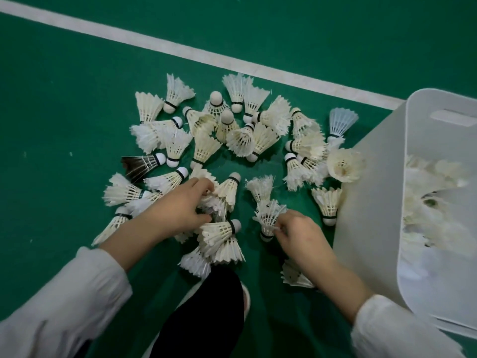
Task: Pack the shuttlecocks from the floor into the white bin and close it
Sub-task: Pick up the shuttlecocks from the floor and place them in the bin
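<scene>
As I read it off the head view, the shuttlecocks (240,140) lie in a loose heap on the green floor (64,112). Most have cream-white feathers, white cork tips and thin black bands. Their skirts are frayed, point every way and overlap. One black-feathered one (139,164) sits at the heap's left edge, and one pale bluish one (340,122) sits far right, near the bin. The left hand (180,202) is curled down into a bunch at the near side of the heap, fingers and thumb closed round several skirts. The right hand (296,233) pinches the feathers of a single shuttlecock (268,215) between thumb and fingertips, with its cork end toward me. The white bin (366,202) stands at the right with its top open and its wall against the heap's right edge. One shuttlecock stands cork-down just beside that wall. I see more inside the bin, blurred through the cloudy plastic (433,202). For room, there is bare floor left of the heap and beyond it up to the white line (180,50), which runs diagonally behind the heap and the bin. A small bare patch sits mid-heap, ahead of the two hands. The near side is tight: a dark trouser leg (206,306) lies between the forearms with shuttlecocks touching it, and more lie under the right wrist.
</scene>
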Motion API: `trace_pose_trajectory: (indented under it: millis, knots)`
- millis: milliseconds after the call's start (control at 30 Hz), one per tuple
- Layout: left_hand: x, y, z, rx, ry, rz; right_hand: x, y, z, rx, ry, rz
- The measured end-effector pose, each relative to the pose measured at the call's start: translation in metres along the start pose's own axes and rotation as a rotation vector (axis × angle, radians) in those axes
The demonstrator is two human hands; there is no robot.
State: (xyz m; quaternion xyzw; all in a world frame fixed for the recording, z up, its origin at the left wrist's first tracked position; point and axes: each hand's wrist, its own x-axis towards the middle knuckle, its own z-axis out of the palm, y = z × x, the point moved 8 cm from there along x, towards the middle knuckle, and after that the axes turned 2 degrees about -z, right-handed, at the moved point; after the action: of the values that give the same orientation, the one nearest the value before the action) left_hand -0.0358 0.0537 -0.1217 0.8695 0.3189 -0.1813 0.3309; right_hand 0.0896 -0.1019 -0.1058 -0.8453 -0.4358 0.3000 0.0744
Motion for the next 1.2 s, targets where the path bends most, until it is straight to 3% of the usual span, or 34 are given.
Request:
trace_pose_trajectory:
  millis: [233, 400, 533, 733, 833, 1000, 1067, 1200]
  knots:
    - [-0.014, 0.001, -0.041, -0.209, 0.455, 0.009, 0.002, -0.004, -0.019, 0.077, 0.099, -0.002]
    - [-0.02, -0.008, -0.066, -0.261, 0.52, -0.014, 0.002, -0.015, -0.032, 0.171, 0.165, -0.041]
    - [-0.015, -0.003, -0.057, -0.267, 0.416, -0.005, 0.003, -0.019, -0.038, 0.213, 0.186, -0.038]
    - [-0.008, 0.018, -0.033, -0.152, 0.038, 0.077, 0.004, -0.019, -0.043, 0.213, 0.202, -0.044]
    - [-0.002, 0.032, -0.018, -0.097, -0.074, 0.103, 0.005, -0.017, -0.046, 0.208, 0.217, -0.04]
    - [0.007, 0.033, 0.018, 0.179, -0.264, 0.057, 0.007, -0.015, -0.049, 0.219, 0.219, -0.037]
    - [0.007, 0.033, 0.029, 0.213, -0.312, 0.067, 0.006, -0.015, -0.049, 0.235, 0.215, -0.03]
    - [0.006, 0.041, 0.026, 0.169, -0.238, 0.08, 0.007, -0.015, -0.047, 0.21, 0.198, -0.027]
